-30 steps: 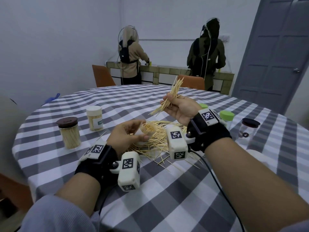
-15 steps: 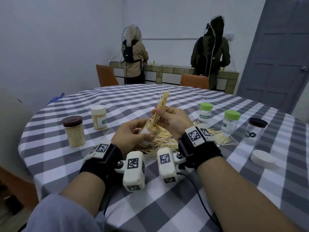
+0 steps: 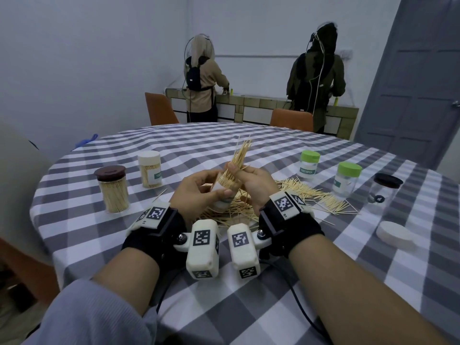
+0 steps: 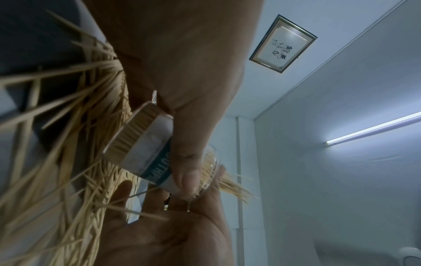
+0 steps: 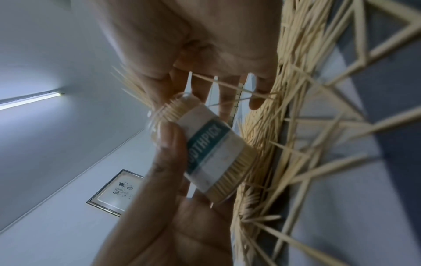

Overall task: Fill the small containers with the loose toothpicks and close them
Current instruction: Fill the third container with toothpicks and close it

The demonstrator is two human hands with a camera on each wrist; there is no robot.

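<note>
My left hand [image 3: 199, 189] grips a small clear container [image 3: 222, 204] with a teal TOOTHPICK label, held tilted above the table and nearly full of toothpicks. The thumb lies across the label [image 4: 145, 153]. My right hand [image 3: 239, 171] pinches a bundle of toothpicks [image 3: 242, 153] whose lower ends stand in the container's mouth [image 5: 173, 106]; the upper ends fan out above. In the right wrist view one stray toothpick [image 5: 230, 86] lies across my right fingers. A loose toothpick pile [image 3: 313, 195] is spread on the checked cloth under and right of my hands.
Left stand a brown-lidded jar [image 3: 113, 189] and a white-lidded jar [image 3: 149, 169], both full. Right stand two green-lidded containers [image 3: 308, 164] [image 3: 347, 179], a black-lidded clear jar [image 3: 384, 192] and a loose white lid [image 3: 395, 235]. Two people work at a far counter [image 3: 249, 102].
My right hand came down and left with its bundle, from raised above the table to the container's mouth. The left hand lifted the container slightly to meet it.
</note>
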